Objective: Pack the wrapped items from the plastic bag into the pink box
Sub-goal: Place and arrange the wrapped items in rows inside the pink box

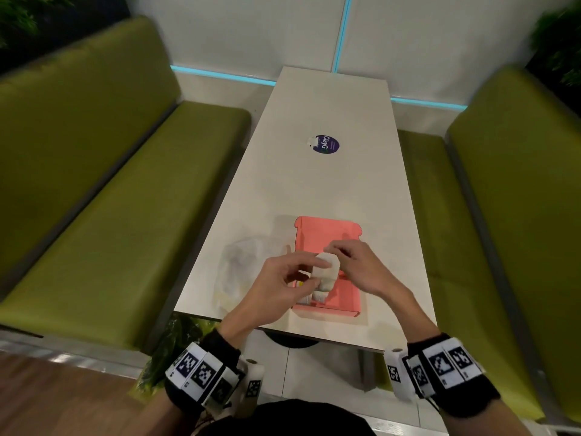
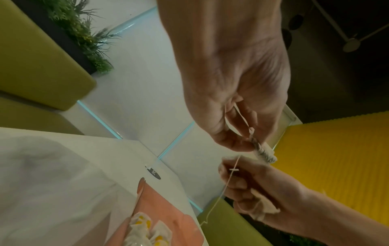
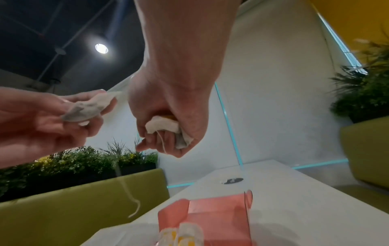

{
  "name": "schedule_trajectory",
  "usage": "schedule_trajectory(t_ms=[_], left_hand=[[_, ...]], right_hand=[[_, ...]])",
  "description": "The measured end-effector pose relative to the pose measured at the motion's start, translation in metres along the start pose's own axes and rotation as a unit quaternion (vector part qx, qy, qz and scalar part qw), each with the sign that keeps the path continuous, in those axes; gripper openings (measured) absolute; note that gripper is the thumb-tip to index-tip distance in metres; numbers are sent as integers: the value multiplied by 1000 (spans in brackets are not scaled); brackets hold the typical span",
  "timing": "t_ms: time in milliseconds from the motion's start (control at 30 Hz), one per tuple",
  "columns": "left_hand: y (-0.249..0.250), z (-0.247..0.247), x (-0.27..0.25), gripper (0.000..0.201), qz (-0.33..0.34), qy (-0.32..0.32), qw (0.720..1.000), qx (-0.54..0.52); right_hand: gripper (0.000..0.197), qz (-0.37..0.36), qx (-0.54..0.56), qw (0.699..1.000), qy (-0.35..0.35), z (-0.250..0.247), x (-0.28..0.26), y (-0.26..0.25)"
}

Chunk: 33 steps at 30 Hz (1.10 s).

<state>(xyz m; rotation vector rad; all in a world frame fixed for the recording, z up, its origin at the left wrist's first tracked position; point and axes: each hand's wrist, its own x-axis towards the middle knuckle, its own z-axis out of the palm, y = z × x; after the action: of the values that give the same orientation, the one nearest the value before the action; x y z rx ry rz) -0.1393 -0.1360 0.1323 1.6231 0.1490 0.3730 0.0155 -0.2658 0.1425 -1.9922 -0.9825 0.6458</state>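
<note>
The open pink box (image 1: 327,231) lies on the table near its front edge, with a few white-and-yellow wrapped items (image 1: 309,298) in its near end. Above it my left hand (image 1: 316,274) pinches a white wrapped item (image 1: 325,273) between thumb and fingers; in the left wrist view it is a small sachet (image 2: 264,154) on a thin string (image 2: 228,181). My right hand (image 3: 166,143) clutches a second crumpled white wrapped item (image 3: 162,126) with a yellow bit, the string trailing from it. The clear plastic bag (image 1: 240,265) lies flat left of the box.
A round dark sticker (image 1: 327,144) sits on the white table (image 1: 314,190) further back. Green bench seats (image 1: 110,215) run along both sides. A white wall panel with a blue light strip (image 1: 220,75) closes the far end.
</note>
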Motion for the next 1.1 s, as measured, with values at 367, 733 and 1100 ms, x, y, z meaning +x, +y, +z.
schedule_trajectory(t_ms=[367,733,1100], left_hand=[[-6,-11,13,25,10,10,1000,13],[-3,-12,17,16,35,37,997,64],[-12,-2,19,8,-18,12,997,78]], right_hand=[[18,-61,185,978,68,27,-30,-12],[8,-55,148,980,121,31,-26,-11],[5,-56,97,991,75,5,-21,-20]])
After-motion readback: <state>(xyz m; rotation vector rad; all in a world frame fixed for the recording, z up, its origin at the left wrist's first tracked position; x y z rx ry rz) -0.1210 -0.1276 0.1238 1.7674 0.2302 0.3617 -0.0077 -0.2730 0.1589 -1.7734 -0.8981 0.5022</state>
